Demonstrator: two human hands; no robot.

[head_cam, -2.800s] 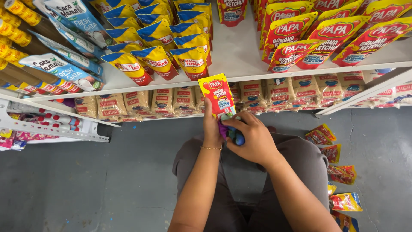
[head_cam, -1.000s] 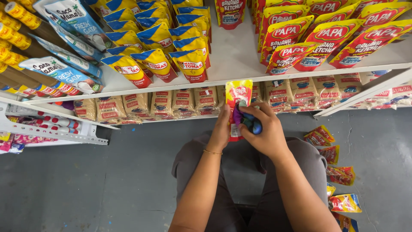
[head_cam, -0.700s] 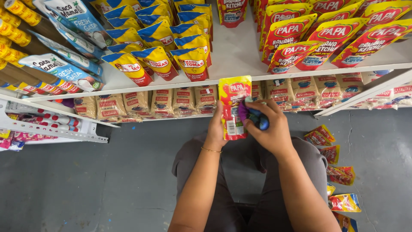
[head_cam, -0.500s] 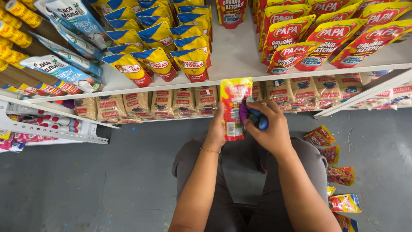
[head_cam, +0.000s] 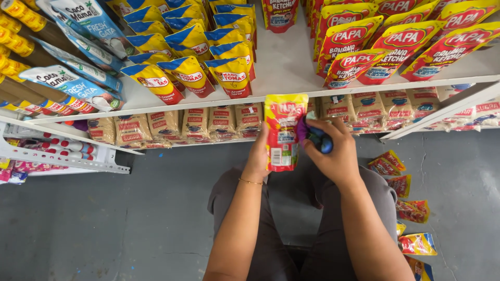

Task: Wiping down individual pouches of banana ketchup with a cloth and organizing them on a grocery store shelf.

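Red-and-yellow pouch (head_cam: 282, 130), held upright in front of the white shelf (head_cam: 291, 67), its back label facing the camera. Left hand (head_cam: 259, 153): fingers closed around the pouch's left edge; gold bracelet (head_cam: 250, 181) on the wrist. Right hand (head_cam: 333, 151): curled shut on a purple-and-blue cloth (head_cam: 314, 136), pressed against the pouch's right edge, though how much cloth it holds is hidden. Upper shelf: blue-and-yellow sauce pouches (head_cam: 198, 57) and red ketchup pouches (head_cam: 396, 41). Lower shelf: brown sugar packs (head_cam: 195, 122). Grey floor (head_cam: 104, 229): several loose pouches (head_cam: 411, 208) lying at right.
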